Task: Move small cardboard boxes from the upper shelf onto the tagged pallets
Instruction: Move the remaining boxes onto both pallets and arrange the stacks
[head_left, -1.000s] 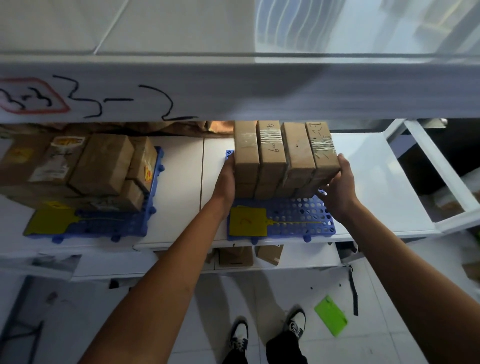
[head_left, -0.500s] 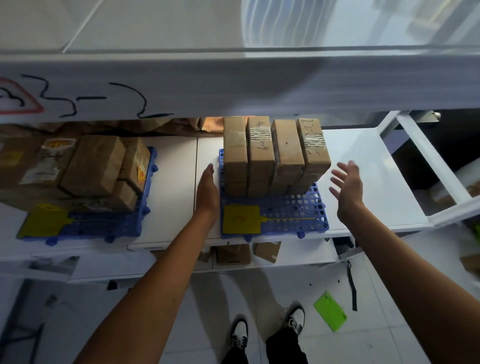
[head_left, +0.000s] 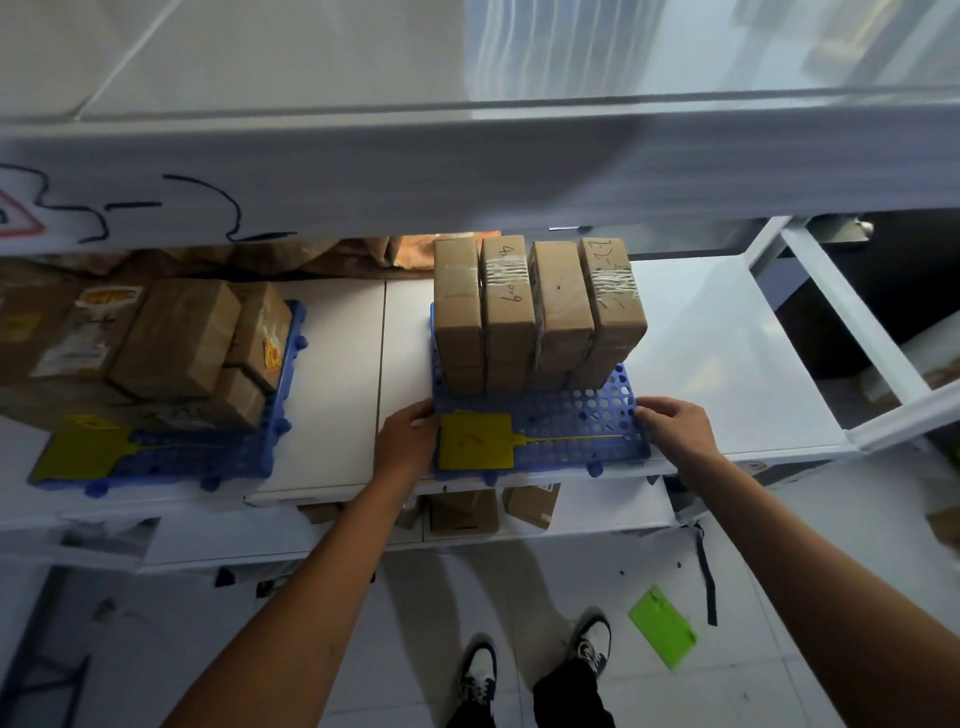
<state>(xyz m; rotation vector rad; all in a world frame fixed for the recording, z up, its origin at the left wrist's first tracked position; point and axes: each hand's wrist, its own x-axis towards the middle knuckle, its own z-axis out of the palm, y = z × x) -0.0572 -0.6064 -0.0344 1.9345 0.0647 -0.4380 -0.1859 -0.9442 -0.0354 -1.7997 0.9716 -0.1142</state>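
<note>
Gripping: left hand (head_left: 408, 441) and right hand (head_left: 672, 431) each hold one side edge of the perforated blue plastic pallet (head_left: 571, 421), fingers curled over the rim; judged a two-sided hold to square or slide it on the shelf without tipping the load.
Load: four small brown cardboard boxes (head_left: 537, 312) stand on end, pressed side to side in one row on the pallet's rear half, so each braces its neighbour.
Tag: square yellow plastic tag (head_left: 477, 441) lies flat on the pallet's front left corner, its strap running right across the holes; front half left bare, judged to keep the tag readable.
Support: white metal middle shelf (head_left: 727, 364) carries the pallet near its front lip.
Neighbour: second blue pallet (head_left: 249, 457), well apart to the left, bears larger stacked brown cartons (head_left: 176, 338) and its own yellow tag.
Upper shelf: its top surface cannot be seen from here.
Risk: tall narrow boxes, judged liable to topple forward under a sharp pull.
</note>
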